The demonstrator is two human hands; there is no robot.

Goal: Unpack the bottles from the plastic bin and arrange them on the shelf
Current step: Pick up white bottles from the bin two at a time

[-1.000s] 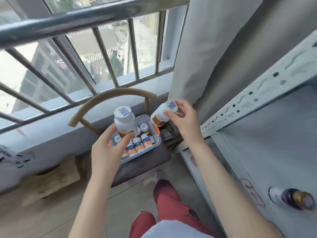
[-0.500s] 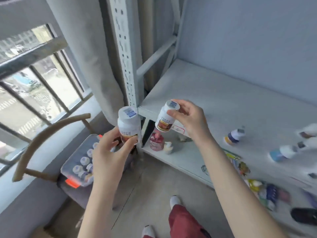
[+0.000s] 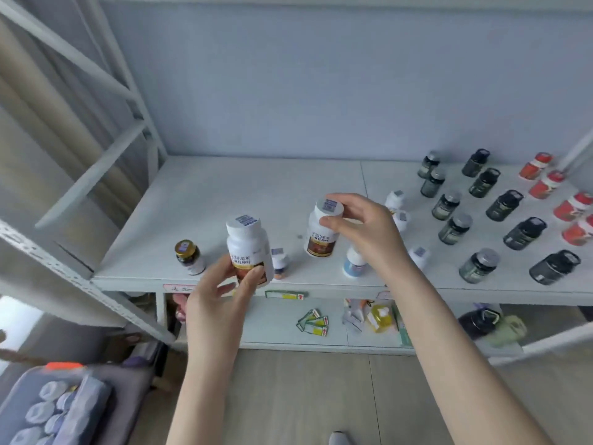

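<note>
A person's left hand [image 3: 221, 293], arm reaching up from below, grips the lower body of a white bottle [image 3: 248, 248] between thumb and curled fingers, holding it upright just in front of the shelf [image 3: 224, 200] edge. The right hand [image 3: 365, 232], wrist bent, pinches the cap of a second bottle [image 3: 322, 239] with thumb and fingertips, holding it slightly tilted over the shelf board. Dark jars [image 3: 481, 264] and red bottles [image 3: 574, 207] stand in rows at right. The bin [image 3: 41, 409], with bottles inside, sits at lower left.

White bottles [image 3: 248, 248], brown labels; pale shelf [image 3: 244, 194]; seemingly orange-latched bin [image 3: 19, 390].
</note>
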